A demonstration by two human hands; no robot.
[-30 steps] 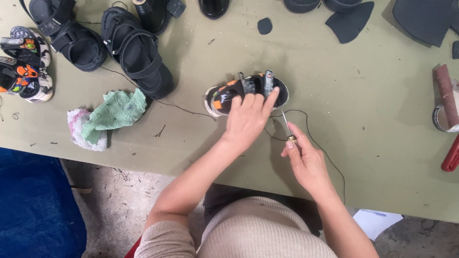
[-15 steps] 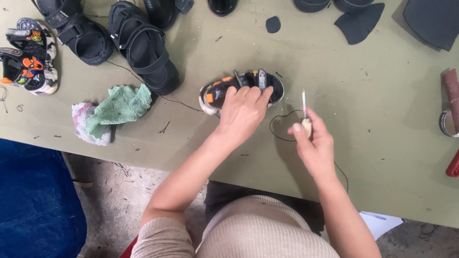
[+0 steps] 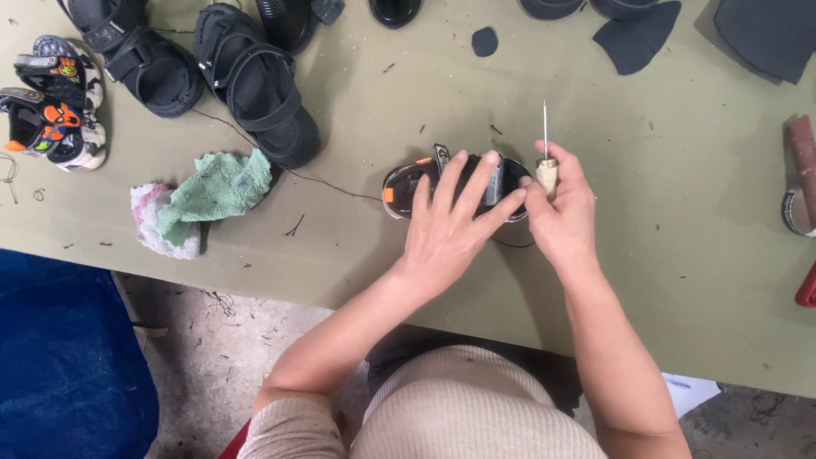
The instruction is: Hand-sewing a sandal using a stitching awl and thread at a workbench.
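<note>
A small child's sandal (image 3: 406, 181), dark with orange accents, lies on the olive-green table (image 3: 680, 221). My left hand (image 3: 450, 217) presses flat on top of it, fingers spread. My right hand (image 3: 561, 212) grips a sewing awl (image 3: 546, 161) with a pale wooden handle; its thin metal needle points up and away from me, right beside the sandal's right end. A dark thread (image 3: 340, 189) runs from the sandal leftward across the table.
Two large black sandals (image 3: 255, 81) lie at the back left, a pair of small colourful sandals (image 3: 51, 102) at the far left. A green and white rag (image 3: 200, 200) sits left of the thread. Dark sole cut-outs (image 3: 637, 34) lie at the back right.
My right hand has moved in from the right with the awl until it touches my left hand at the sandal's end. The left hand stays flat on the sandal.
</note>
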